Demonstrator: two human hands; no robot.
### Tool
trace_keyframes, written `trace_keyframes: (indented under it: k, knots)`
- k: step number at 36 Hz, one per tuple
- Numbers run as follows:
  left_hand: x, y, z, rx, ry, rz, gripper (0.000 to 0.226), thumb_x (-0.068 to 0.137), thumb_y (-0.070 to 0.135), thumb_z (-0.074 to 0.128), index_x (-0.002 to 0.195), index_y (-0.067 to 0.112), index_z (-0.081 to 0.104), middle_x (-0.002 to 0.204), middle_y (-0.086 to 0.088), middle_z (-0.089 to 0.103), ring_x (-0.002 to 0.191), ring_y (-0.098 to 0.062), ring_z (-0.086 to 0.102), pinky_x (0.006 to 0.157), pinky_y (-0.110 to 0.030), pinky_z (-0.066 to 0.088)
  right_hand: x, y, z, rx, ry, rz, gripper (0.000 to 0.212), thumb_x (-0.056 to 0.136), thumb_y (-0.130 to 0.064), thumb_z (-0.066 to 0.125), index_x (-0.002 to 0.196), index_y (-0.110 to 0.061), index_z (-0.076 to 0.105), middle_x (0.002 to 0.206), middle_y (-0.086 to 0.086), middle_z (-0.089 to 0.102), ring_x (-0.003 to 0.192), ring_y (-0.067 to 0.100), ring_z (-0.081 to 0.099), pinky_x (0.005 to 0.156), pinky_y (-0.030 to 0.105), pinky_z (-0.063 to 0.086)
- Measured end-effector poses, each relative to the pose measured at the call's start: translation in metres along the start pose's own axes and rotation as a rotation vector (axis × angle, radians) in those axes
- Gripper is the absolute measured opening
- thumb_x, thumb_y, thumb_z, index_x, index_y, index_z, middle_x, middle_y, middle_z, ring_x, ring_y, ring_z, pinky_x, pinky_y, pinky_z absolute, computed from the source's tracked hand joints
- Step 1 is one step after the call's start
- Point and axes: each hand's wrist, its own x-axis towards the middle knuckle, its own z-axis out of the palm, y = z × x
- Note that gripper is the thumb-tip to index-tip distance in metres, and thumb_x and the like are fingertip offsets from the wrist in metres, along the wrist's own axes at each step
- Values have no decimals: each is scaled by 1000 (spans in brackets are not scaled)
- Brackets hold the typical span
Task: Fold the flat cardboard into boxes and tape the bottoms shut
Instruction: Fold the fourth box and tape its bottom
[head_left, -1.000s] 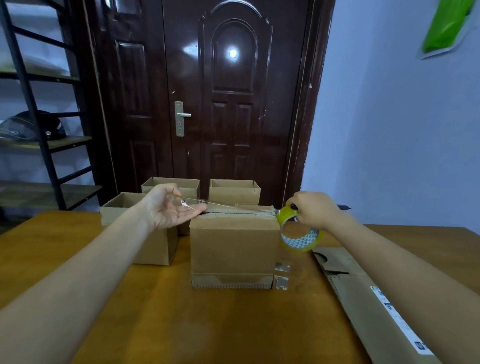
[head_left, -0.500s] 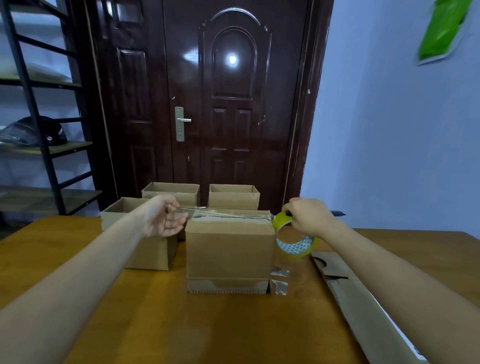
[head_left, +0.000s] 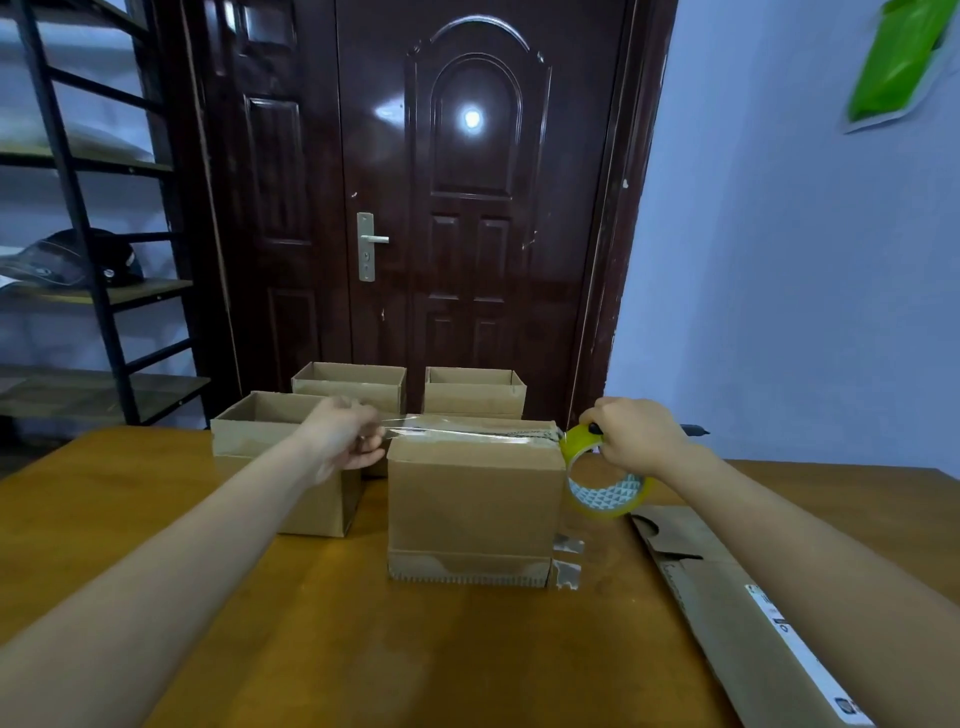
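A folded cardboard box stands upside down at the middle of the wooden table. A strip of clear tape stretches across its top seam. My left hand pinches the strip's free end at the box's upper left corner. My right hand grips a yellow tape roll and a dark pen-like tool at the box's upper right corner. Short tape pieces stick out from the box's lower right edge.
Three open-topped cardboard boxes stand behind: one at the left and two at the back. A flat cardboard piece lies on the table at the right. A dark door and a metal shelf stand beyond.
My left hand has turned palm down and lowered the tape end to the box's left corner. My right hand with the roll has stayed at the right corner.
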Motion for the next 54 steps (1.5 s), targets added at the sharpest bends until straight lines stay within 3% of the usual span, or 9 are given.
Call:
trace_keyframes:
  k: [5,14,21,31,38,44,46,49,54]
  knots:
    - [-1,-5,9,-59,22,-30,12,96,5,48,86,10,46,72,-6,53,59,-13,50,46,-23,53,-4,5,-2,-1,-20,18,31,90,-18,50,120,-21,58,107,-1,59,94,20,59,64,28,42]
    - [-7,-23,14,-66,35,-47,11,97,8,50,86,10,48,74,-6,54,61,-13,49,61,-30,51,-5,2,3,29,-9,28,31,90,-16,48,119,-20,59,107,0,58,94,20,58,64,28,39]
    - [-9,-31,23,27,90,10,11,98,13,48,88,11,51,80,-9,55,63,-14,48,60,-27,49,-7,3,4,62,8,40,28,90,-16,49,115,-20,61,103,0,59,92,21,59,66,30,45]
    - [1,-46,30,44,74,-105,27,101,27,42,116,8,55,68,-7,49,62,-19,47,54,-28,44,-5,5,9,92,13,40,27,90,-18,49,114,-21,62,102,-1,59,90,20,59,64,29,45]
    - [-6,-50,38,-41,22,-290,38,98,40,43,72,15,53,60,-2,41,56,-14,37,52,-24,33,-3,6,10,98,7,32,32,90,-17,49,119,-21,60,107,0,59,94,21,58,64,28,40]
    - [-8,-52,37,-7,40,-344,36,101,33,39,74,12,52,59,-2,40,51,-13,34,46,-21,34,-2,4,8,102,5,29,33,90,-16,48,121,-22,59,109,0,59,97,20,58,64,28,42]
    - [-8,-53,39,10,72,-312,30,103,23,36,93,5,58,61,-4,39,52,-14,33,48,-23,32,-2,4,9,118,1,39,34,90,-16,49,121,-22,60,109,0,59,97,20,58,66,29,45]
    - [-11,-60,45,130,127,-187,35,102,8,27,134,14,40,67,-8,42,56,-18,35,49,-29,32,-4,4,9,127,5,51,34,89,-16,49,120,-22,61,107,0,60,96,20,58,66,29,44]
    - [-15,-69,39,377,202,3,16,98,4,34,96,5,50,88,-19,56,78,-32,53,75,-48,52,-6,2,7,125,1,53,32,90,-18,49,120,-23,61,106,0,60,94,20,59,71,32,50]
